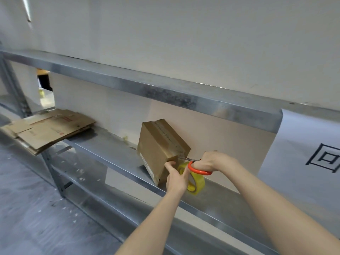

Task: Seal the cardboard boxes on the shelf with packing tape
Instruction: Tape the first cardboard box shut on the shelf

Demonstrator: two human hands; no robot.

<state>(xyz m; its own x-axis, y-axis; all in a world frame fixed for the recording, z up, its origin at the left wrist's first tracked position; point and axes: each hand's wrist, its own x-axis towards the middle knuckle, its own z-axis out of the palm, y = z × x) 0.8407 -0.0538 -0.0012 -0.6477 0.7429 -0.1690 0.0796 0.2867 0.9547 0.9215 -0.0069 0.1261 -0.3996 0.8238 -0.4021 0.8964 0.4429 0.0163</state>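
Two hands work at the shelf (110,150) edge. Left hand (175,178) curls round the tape roll (197,184), thumb touching the cardboard box (158,144). Right hand (208,161) grips the scissors (199,171), blades pointing left at the box. The box sits on the shelf, its taped seam running toward the wall.

light: bright, soft, even | glare: sheen on shelf beam (165,92) | blur: floor (27,208) smeared | edges: wide-angle bend

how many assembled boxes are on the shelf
1. The assembled box stands on the shelf beside the left hand. The flattened cartons at the shelf's left end are not counted; more may sit out of frame.
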